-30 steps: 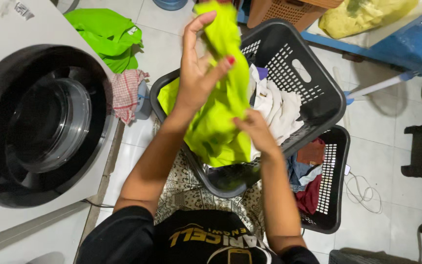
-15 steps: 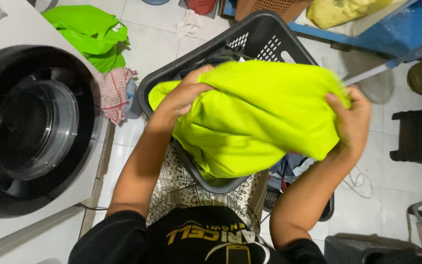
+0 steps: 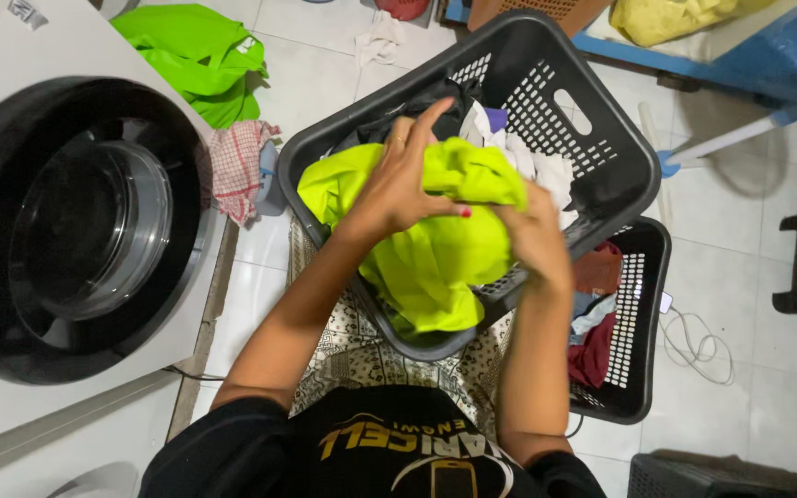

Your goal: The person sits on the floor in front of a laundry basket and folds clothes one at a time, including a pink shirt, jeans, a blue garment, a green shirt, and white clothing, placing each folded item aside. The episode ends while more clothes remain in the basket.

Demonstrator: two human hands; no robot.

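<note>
While the white front-loading washing machine (image 3: 76, 221) fills the left side of the view with its dark round door open toward the person, a large dark plastic laundry basket (image 3: 601, 148) sits tilted on the tiled floor (image 3: 325, 55) just right of it, and a second, smaller dark basket (image 3: 634, 341) lies partly under its lower edge, with red and dark clothes inside. Over the big basket's near rim hangs the bright yellow-green garment (image 3: 435, 267), bunched, its long axis running from upper left to lower right, its lower end draping over the rim toward the person. Both hands are on it at its upper part: the left hand (image 3: 398, 184) rests on top with fingers (image 3: 422, 124) spread and curled loosely into the cloth, while the right hand (image 3: 537, 235) is closed around a fold at the right edge. White and dark laundry lies behind the garment in the basket. Another green garment (image 3: 196, 55) and a red checked cloth (image 3: 237, 166) lie on the floor beside the machine.
</note>
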